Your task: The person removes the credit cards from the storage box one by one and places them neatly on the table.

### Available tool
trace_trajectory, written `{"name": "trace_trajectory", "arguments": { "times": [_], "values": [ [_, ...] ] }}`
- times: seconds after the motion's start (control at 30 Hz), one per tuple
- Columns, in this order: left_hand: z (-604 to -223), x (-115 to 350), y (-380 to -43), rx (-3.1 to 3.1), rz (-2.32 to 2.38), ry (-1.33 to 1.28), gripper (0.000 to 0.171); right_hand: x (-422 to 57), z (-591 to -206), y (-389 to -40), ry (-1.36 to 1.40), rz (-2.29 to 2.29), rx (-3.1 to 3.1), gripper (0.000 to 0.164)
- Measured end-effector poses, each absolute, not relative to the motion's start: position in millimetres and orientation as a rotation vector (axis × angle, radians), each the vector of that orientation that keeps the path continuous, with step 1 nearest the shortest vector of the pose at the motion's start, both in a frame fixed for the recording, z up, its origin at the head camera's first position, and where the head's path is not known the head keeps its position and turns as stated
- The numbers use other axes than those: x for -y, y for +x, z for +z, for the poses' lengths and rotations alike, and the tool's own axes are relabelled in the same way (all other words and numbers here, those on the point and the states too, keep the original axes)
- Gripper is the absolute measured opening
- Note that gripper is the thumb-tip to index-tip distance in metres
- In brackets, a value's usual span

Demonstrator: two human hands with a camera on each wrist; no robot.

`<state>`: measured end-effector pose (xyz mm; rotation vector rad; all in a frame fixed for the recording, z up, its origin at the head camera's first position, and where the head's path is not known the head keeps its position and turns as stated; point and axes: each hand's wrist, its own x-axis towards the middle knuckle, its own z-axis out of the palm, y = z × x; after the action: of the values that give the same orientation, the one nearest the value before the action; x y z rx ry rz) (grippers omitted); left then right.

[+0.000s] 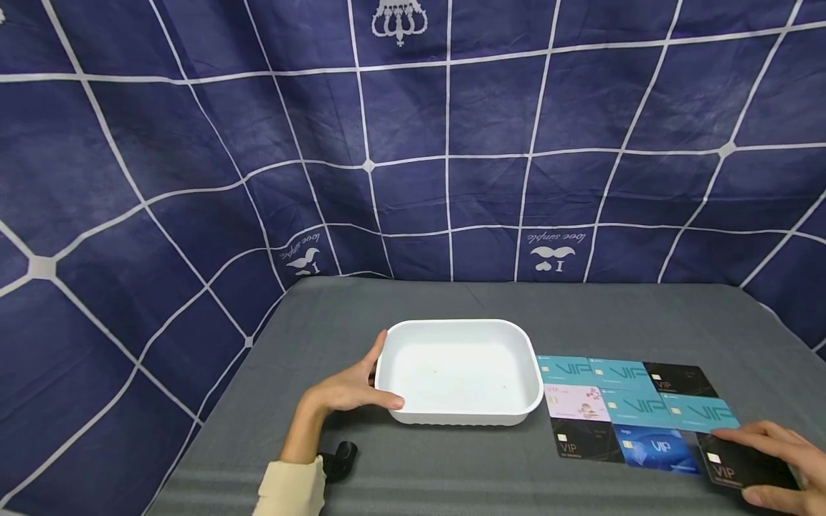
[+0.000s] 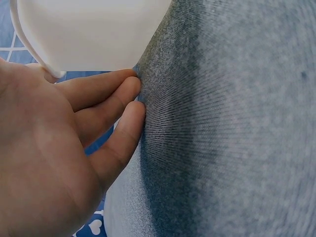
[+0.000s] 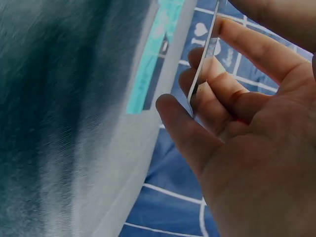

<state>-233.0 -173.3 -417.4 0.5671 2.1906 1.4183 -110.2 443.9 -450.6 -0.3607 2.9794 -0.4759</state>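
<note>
My left hand (image 1: 351,387) holds the left end of a white rectangular tray (image 1: 459,419), thumb at its near corner and a finger along the far side. In the left wrist view, three fingers of it are slightly bent beside the tray's wall (image 2: 89,39), their tips against the grey cloth. At the far right, my right hand (image 1: 784,459) grips a black VIP card (image 1: 732,462) by its edges. The right wrist view shows this card edge-on between thumb and fingers, raised off the cloth.
Right of the tray, other cards lie in rows: teal cards (image 1: 635,407), a pink card (image 1: 576,402), a black card (image 1: 586,440), a black card behind (image 1: 679,380) and a blue card (image 1: 654,449). A blue checked curtain (image 1: 413,193) hangs behind the grey-covered table (image 1: 452,469).
</note>
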Motion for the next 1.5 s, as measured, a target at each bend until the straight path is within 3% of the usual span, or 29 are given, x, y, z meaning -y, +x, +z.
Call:
{"name": "trace_trajectory", "arguments": {
  "times": [1.0,1.5],
  "values": [
    [-416.1,172.3,-235.2,-2.212,1.384,0.548,0.129,-434.2,-465.7,-110.6,-0.292,-0.568,-3.043,0.067],
    [-415.5,173.1,-233.8,-2.191,1.416,0.549,0.13,-425.4,-458.0,-114.2,-0.162,-0.562,-3.036,0.063]
  ]
}}
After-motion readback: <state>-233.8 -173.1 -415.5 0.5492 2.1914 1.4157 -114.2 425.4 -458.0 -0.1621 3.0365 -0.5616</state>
